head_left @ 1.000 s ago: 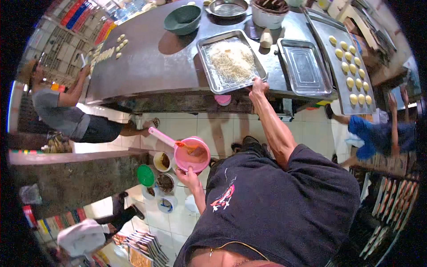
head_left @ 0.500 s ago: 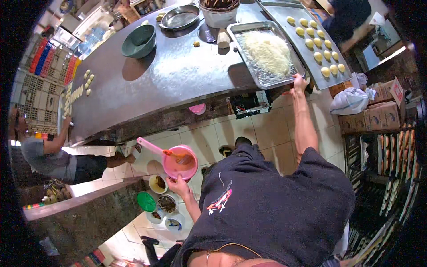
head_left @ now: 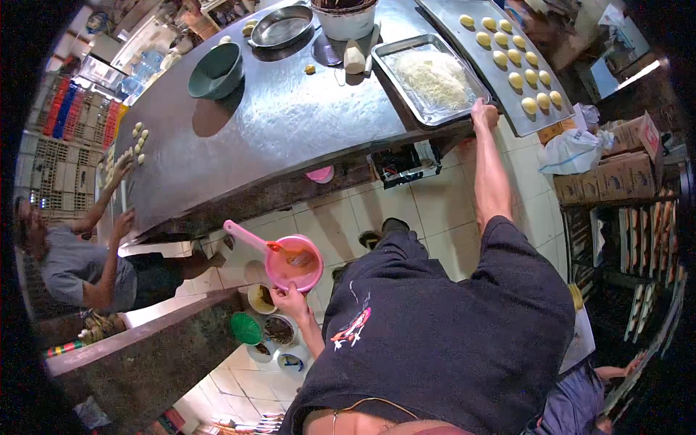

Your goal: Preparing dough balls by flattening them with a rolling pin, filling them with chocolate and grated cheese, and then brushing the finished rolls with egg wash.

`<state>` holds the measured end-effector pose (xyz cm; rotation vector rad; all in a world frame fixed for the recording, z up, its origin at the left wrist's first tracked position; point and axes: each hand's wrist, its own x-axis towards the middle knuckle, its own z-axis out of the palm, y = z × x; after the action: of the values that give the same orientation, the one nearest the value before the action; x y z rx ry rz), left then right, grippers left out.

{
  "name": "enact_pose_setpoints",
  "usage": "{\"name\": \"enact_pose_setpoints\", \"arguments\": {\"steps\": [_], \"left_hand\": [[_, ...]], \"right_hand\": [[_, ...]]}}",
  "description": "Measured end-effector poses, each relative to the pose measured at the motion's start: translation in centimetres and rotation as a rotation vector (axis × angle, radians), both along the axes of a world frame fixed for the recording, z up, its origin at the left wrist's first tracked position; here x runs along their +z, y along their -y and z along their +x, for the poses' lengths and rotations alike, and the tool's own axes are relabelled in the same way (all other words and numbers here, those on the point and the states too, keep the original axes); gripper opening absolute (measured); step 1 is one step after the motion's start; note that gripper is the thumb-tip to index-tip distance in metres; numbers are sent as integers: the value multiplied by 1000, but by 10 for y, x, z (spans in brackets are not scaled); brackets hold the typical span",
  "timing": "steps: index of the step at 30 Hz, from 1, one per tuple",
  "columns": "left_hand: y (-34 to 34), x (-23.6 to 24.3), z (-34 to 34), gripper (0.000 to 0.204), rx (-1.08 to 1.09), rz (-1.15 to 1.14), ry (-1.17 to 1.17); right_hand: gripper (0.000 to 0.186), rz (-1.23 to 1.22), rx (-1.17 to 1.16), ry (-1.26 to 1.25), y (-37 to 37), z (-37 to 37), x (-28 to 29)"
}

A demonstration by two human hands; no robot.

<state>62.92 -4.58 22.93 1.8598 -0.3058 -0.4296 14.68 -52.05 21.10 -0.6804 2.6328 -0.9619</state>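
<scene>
My left hand (head_left: 291, 300) grips the near rim of a pink plastic dipper (head_left: 312, 281), whose long handle points to the far left. Orange-brown liquid lies in it, along with an orange-handled brush (head_left: 273, 246). My right arm reaches out to the steel table, where my right hand (head_left: 484, 114) holds the near right corner of a rectangular metal tray (head_left: 406, 107). A heap of pale yellow shreds (head_left: 433, 78) sits in the tray. Right of it, a long metal sheet (head_left: 507, 116) carries rows of round yellow dough balls (head_left: 515, 80).
On the steel table (head_left: 304, 116) stand a green bowl (head_left: 216, 72), a round pan (head_left: 284, 27) and a white bucket (head_left: 346, 22). A co-worker (head_left: 87, 268) handles dough pieces at left. Open tubs (head_left: 280, 330) stand below the dipper. Boxes (head_left: 609, 174) and tray racks (head_left: 638, 246) flank my right.
My right hand has moved the tray farther onto the table. The co-worker at left now has both hands at the table. A person left the far right; another appears at the lower right.
</scene>
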Motion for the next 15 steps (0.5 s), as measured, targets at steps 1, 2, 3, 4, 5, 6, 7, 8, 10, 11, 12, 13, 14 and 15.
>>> {"name": "enact_pose_setpoints", "arguments": {"steps": [1, 2, 3, 4, 5, 6, 7, 8, 10, 11, 12, 13, 14, 15], "left_hand": [[0, 0, -1, 38, 12, 1, 3], [2, -2, -1, 35, -1, -12, 45], [4, -2, -1, 32, -14, -25, 88], [4, -2, -2, 32, -7, -23, 87], [3, -1, -4, 31, 2, -10, 95], [3, 0, -5, 31, 9, 2, 101], [2, 0, -5, 31, 9, 6, 103], [1, -1, -6, 30, 5, -4, 109], [0, 0, -8, 30, -2, -12, 119], [-1, 0, -11, 29, 22, -3, 100], [-2, 0, -12, 29, 45, 5, 80], [-3, -4, -7, 30, 20, -9, 28], [-5, -9, -7, 30, 14, -8, 26], [-6, -14, -9, 31, 44, -25, 0]], "right_hand": [[61, 49, 81, -2, -7, 6, 6], [61, 48, 78, -3, -10, 5, -3], [71, 13, 20, -19, -14, 9, -14], [84, -19, -30, -35, -17, 16, -17], [111, -55, -75, 200, -15, 23, -17], [111, -54, -71, 199, -11, 30, -17], [114, -144, -140, 351, -8, 39, -16], [117, -235, -212, 502, -9, 45, -16], [112, -180, -199, 594, -20, 45, -3], [108, -176, -118, 607, -29, 52, 4], [104, -172, -38, 620, -33, 56, 6], [102, -220, -28, 593, -38, 55, 2], [102, -222, -35, 591, -45, 53, -1], [97, -174, -15, 555, -58, 50, -6]]}}
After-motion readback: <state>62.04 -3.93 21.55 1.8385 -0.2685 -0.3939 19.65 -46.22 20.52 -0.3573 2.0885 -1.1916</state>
